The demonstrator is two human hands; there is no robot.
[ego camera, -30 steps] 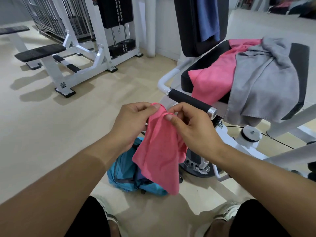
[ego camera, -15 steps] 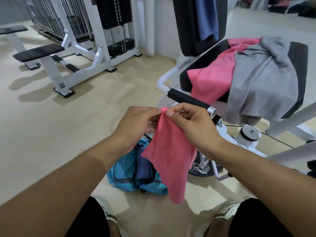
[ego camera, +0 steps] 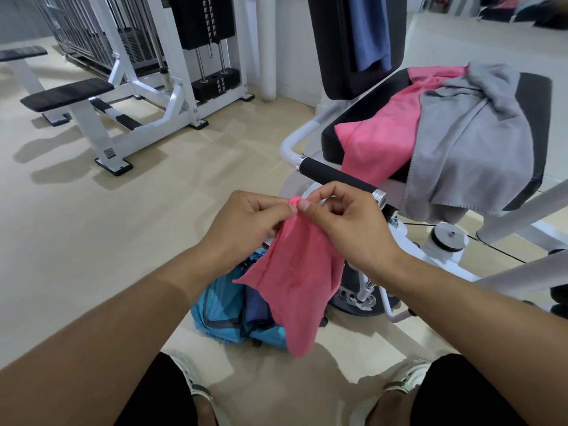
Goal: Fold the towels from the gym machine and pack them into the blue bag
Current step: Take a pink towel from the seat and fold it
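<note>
A small pink towel (ego camera: 299, 281) hangs in front of me, pinched at its top corner by my left hand (ego camera: 246, 222) and my right hand (ego camera: 347, 222), fingertips touching. Under it on the floor lies the blue bag (ego camera: 224, 312), unzipped, with dark blue cloth inside. On the gym machine's black seat (ego camera: 534, 118) a larger pink towel (ego camera: 378, 136) lies spread, partly covered by a crumpled grey towel (ego camera: 470, 142). A blue towel (ego camera: 370, 29) hangs over the backrest.
The machine's black padded handle (ego camera: 335, 176) and white frame (ego camera: 448, 241) stand just beyond my hands. A white weight machine (ego camera: 153, 96) with a bench (ego camera: 66, 95) is at far left. Beige floor lies between. My shoes (ego camera: 402, 379) are at the bottom.
My hands have brought the towel's top corners together into one pinch. The towel now hangs longer and narrower, and the bag's opening shows more.
</note>
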